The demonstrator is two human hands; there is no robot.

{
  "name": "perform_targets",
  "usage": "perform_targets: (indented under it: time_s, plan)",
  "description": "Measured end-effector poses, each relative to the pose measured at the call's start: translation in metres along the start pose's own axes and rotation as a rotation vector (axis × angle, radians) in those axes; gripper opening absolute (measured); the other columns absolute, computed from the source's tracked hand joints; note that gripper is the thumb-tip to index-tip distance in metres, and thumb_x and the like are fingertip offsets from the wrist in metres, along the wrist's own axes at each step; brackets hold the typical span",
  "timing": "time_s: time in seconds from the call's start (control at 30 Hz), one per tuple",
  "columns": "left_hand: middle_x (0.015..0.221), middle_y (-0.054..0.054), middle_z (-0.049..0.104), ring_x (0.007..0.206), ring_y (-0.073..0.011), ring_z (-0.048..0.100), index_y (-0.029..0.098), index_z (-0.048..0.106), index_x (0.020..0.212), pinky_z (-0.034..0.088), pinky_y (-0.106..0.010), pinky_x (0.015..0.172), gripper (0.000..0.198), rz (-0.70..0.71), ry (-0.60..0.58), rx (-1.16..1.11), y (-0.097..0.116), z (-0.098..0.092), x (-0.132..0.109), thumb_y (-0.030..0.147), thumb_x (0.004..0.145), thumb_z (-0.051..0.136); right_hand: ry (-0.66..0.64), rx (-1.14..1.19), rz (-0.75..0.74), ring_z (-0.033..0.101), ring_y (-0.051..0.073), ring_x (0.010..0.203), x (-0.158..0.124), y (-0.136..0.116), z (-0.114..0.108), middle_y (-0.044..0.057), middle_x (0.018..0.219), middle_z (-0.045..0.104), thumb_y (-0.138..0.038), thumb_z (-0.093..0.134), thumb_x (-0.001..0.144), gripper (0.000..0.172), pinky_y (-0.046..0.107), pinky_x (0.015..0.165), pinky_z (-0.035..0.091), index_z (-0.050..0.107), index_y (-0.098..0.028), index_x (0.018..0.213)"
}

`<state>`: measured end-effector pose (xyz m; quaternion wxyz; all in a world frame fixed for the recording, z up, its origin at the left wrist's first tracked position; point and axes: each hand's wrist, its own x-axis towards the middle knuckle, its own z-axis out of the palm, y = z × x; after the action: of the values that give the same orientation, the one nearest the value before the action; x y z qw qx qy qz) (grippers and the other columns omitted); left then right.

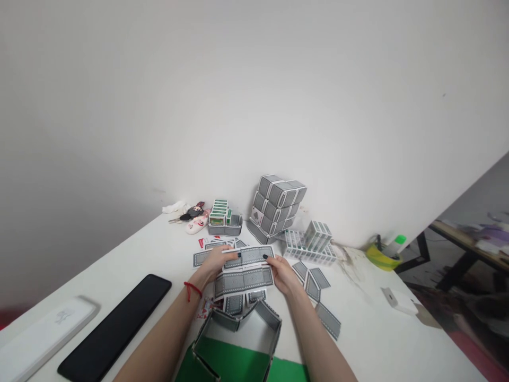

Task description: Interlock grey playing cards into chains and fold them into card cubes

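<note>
Between my hands is a strip of joined playing cards (253, 256) with grey patterned backs. My left hand (214, 261) is closed on its left end, thumb on top. The right end is pinched by my right hand (280, 272). Just below lies a second grey card strip (243, 281), partly overlapped by the first. Nearer to me stands an angular wall of folded cards (267, 314) around a green sheet (234, 356). More loose cards (312, 285) lie scattered right of my right hand, and others are partly hidden behind my left hand.
Against the wall stands a stack of card-built blocks (278, 204). Beside it are small green-and-white card boxes (219, 212) and a clear-wrapped pack row (300, 249). A black phone-like slab (117, 326) and a white case (51, 331) lie left; a yellow bowl (382, 257) stands right.
</note>
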<state>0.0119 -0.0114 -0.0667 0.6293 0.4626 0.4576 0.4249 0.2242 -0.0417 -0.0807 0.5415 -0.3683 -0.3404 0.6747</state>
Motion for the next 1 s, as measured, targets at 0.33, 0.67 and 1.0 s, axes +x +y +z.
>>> perform_targets:
  time_s: [0.33,0.67,1.0]
  plan:
    - [0.055,0.004,0.059,0.053,-0.0135,0.056,0.017,0.053,0.064,0.04,-0.022,0.051,0.026,-0.04,0.006,-0.043,0.0055,0.0008,-0.004,0.023,0.05,0.074,0.03,-0.009,-0.032,0.066,0.019,0.066,0.001,0.002,0.0003,0.003,0.062,0.069,-0.026,0.077,0.058,0.02,0.027,0.063,0.05,0.064,-0.014,0.066]
    - [0.065,-0.002,0.067,0.059,-0.0171,0.062,0.016,0.057,0.068,0.049,-0.026,0.057,0.023,-0.139,-0.053,-0.125,0.0042,0.0001,-0.0029,0.02,0.052,0.074,0.017,-0.007,-0.026,0.066,0.021,0.068,0.0005,0.0022,-0.0004,0.003,0.062,0.07,-0.028,0.077,0.058,0.021,0.03,0.065,0.05,0.065,-0.014,0.069]
    - [0.056,0.001,0.064,0.053,-0.0155,0.061,0.017,0.053,0.064,0.046,-0.024,0.05,0.023,-0.154,-0.043,-0.154,0.0017,-0.0024,-0.0005,0.018,0.052,0.073,0.021,-0.013,-0.029,0.067,0.021,0.069,-0.001,0.0004,0.001,0.004,0.064,0.07,-0.027,0.076,0.059,0.021,0.029,0.065,0.049,0.067,-0.013,0.072]
